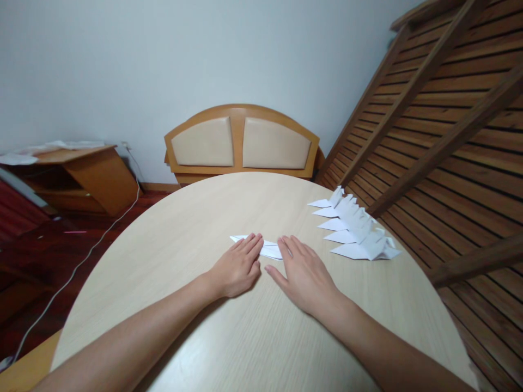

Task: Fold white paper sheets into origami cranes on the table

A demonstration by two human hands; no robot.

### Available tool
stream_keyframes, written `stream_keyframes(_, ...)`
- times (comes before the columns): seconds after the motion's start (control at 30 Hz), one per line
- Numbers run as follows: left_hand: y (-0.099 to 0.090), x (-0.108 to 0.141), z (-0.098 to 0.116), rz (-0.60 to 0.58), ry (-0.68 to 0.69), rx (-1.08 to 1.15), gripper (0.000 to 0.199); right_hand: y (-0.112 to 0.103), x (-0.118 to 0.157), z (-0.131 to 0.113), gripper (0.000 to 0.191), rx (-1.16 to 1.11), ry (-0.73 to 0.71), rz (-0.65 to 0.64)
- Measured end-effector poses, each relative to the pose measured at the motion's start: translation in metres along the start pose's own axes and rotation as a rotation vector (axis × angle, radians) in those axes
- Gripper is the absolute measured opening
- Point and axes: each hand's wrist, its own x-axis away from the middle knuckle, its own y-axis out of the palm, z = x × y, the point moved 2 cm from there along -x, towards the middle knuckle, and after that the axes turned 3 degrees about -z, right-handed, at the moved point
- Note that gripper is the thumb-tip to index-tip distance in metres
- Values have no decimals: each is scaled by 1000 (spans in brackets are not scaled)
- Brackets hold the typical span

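I have the left hand [241, 264] and right hand [306, 272] flat, fingers extended, on the folded paper strip [271, 251] mid-table, seemingly unfinished, whereas the folded paper figures [357, 228] near the table's [212, 348] right edge look complete.

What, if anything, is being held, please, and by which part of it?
The folded white paper seems pressed against the table, not gripped: the left hand lies across its left part, the right hand over its right end.

A round tabletop [220, 348] with a pale wood grain carries a folded strip of white paper [271, 251] and, to the right of that strip, a row of pointed white origami figures [356, 224] reaching farther back.
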Motion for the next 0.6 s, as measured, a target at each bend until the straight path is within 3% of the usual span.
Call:
stream_keyframes(0.17, 0, -1, 0, -27, 15, -2, 58, 16, -6, -2, 74, -112, -246, -175)
stream_keyframes(0.27, -5, 0, -4, -49, -7, -38, 55, 19, -5, -1, 76, -120, -248, -250)
stream_keyframes(0.4, -12, 3, -20, -38, -135, -127, 55, 17, -4, -1, 78, -117, -226, -243)
stream_keyframes(0.6, -23, 6, -26, 115, -265, -193, 54, 16, -4, -3, 81, -132, -215, -235)
